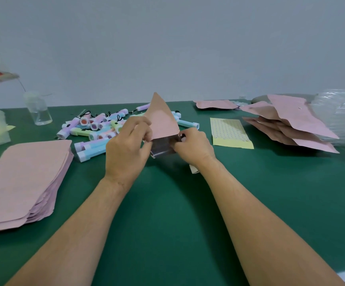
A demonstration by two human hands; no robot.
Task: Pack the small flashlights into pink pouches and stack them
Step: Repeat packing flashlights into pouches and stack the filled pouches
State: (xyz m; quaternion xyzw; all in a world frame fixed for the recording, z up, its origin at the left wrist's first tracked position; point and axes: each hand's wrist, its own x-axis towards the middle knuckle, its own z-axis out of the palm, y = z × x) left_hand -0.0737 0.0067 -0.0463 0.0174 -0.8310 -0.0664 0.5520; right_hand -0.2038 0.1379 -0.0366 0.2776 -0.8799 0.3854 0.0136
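Both hands are pinching one pink pouch at its lower, open end: the left hand is curling its fingers and thumb around the left edge, while the right hand is gripping the right edge with bent fingers. The pouch is being held just above the green table, its pink face tilting up to a point and a clear panel showing below between the two hands; whether a flashlight is sitting inside cannot be told. Just behind the hands a pile of small pastel flashlights is lying loose on the table. A yellow sticker sheet is lying to the right of the right hand. At the near left a neat stack of flat pink pouches is resting, and at the far right a looser heap of pink pouches is leaning beside a stack of clear plastic. A clear jar is standing at the far left.
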